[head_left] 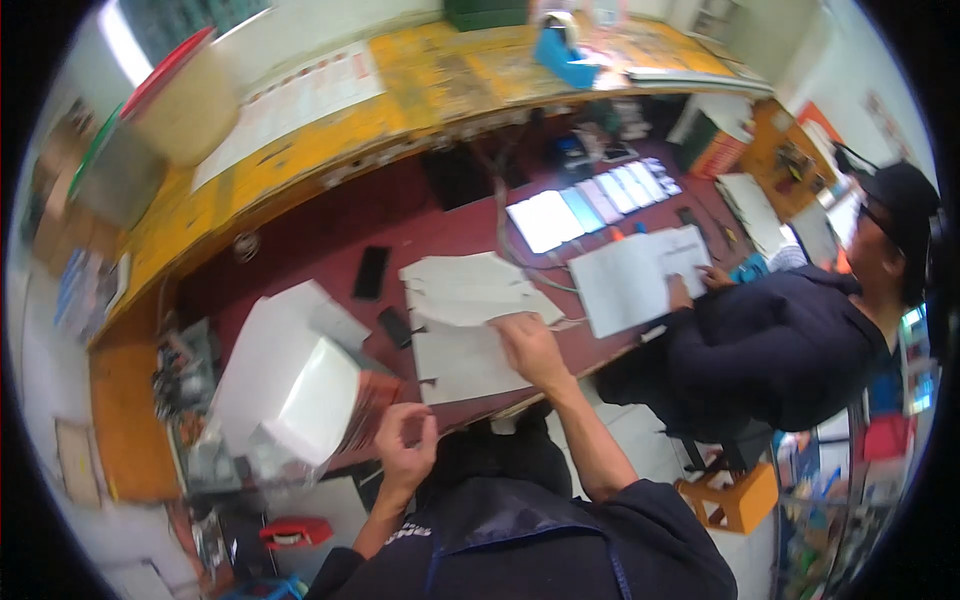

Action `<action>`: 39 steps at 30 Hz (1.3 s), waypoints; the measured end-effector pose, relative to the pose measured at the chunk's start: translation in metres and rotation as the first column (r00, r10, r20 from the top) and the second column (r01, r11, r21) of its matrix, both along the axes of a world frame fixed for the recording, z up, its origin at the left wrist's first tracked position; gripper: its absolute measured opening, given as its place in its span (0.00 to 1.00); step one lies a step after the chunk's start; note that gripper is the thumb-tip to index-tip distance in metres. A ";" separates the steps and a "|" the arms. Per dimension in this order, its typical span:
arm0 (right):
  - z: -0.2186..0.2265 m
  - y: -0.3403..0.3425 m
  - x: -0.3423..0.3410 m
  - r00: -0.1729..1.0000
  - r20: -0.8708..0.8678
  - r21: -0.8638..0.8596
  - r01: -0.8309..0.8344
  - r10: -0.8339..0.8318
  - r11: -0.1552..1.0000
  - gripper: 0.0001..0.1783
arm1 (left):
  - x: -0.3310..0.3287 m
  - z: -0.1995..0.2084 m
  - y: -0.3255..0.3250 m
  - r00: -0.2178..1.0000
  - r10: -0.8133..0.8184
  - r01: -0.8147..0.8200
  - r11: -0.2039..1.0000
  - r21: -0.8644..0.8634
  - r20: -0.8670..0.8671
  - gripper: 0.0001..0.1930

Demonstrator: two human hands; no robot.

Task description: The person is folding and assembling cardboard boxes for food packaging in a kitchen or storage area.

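Note:
A pale, creased cardboard sheet [465, 365] lies on the dark red bench in front of me, with an upper flap [470, 290] slightly raised. My right hand [532, 350] pinches the near edge of that flap. Beside the bench's front edge, my left hand [405, 447] hangs with fingers curled and thumb apart, and I see nothing between them. Left of the sheet stands an open white box [315, 400] with raised flaps and a reddish side; clear plastic lies at its near corner. A black phone [371, 273] and a smaller dark object [395, 327] rest between box and sheet.
To my right a person in dark clothes [770, 340] has hands on a white paper [630, 285]. Several phones [585, 205] lie in a row beyond it. A yellow shelf [440, 75] spans the back, holding a blue tape dispenser [565, 58]. A yellow stool [745, 500] stands at lower right.

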State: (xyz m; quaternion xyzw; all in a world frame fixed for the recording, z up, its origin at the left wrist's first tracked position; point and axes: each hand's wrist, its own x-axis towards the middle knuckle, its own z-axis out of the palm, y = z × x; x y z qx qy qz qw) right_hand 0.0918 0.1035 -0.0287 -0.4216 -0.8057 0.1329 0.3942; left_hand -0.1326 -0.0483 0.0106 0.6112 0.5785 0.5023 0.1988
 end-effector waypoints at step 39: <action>0.120 -0.120 0.055 0.991 -0.032 -0.618 -0.119 0.127 0.777 0.13 | 0.036 0.032 0.062 0.694 -0.576 0.718 0.509 -0.475 0.432 0.12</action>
